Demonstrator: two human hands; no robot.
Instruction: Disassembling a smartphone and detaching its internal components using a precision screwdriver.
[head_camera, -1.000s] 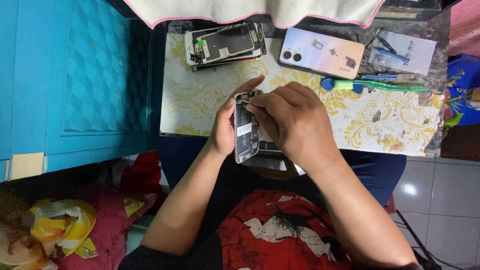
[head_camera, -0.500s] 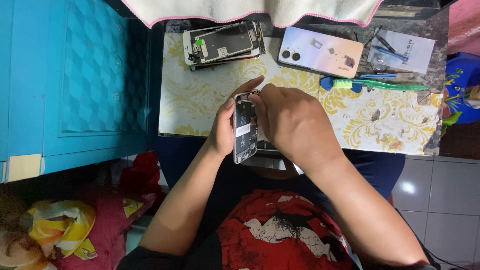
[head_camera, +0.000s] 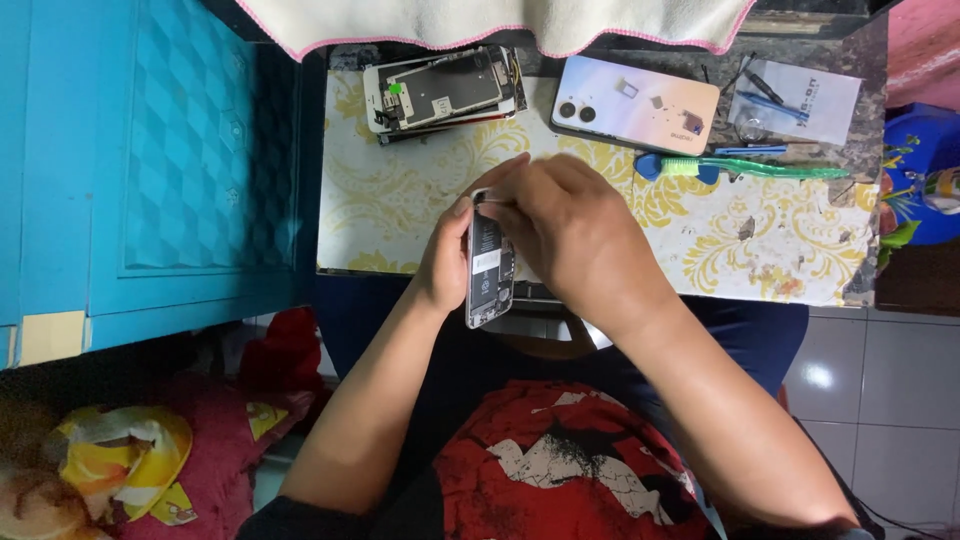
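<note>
1. Opened phone: it stands on its long edge above the near edge of the yellow-patterned mat, its inner parts and dark battery facing the right hand.
2. Left hand grips the opened phone from behind, with the thumb up along its top corner and the fingers wrapped round the back; the fingertips themselves are hidden.
3. Right hand lies against the open face of the opened phone, its fingers curled together and pinched at the top end of the phone. Whether they hold a small part or tool there cannot be told.
4. Beyond the opened phone, at the far left of the mat, lies a stack of dismantled phone frames with bare metal plates showing.
5. Beyond the opened phone and to its right lies a pale phone back cover with two camera holes, a few tiny parts resting on it.
6. To the right of the opened phone, past the right hand, a green toothbrush lies flat along the mat, with blue picks just beside its head.
7. Further right of the opened phone, at the far corner, a white paper sheet carries small tools.
8. Left of the opened phone, well apart, stands a blue cabinet.
9. A white towel with pink edging hangs beyond the opened phone, past the mat.
</note>
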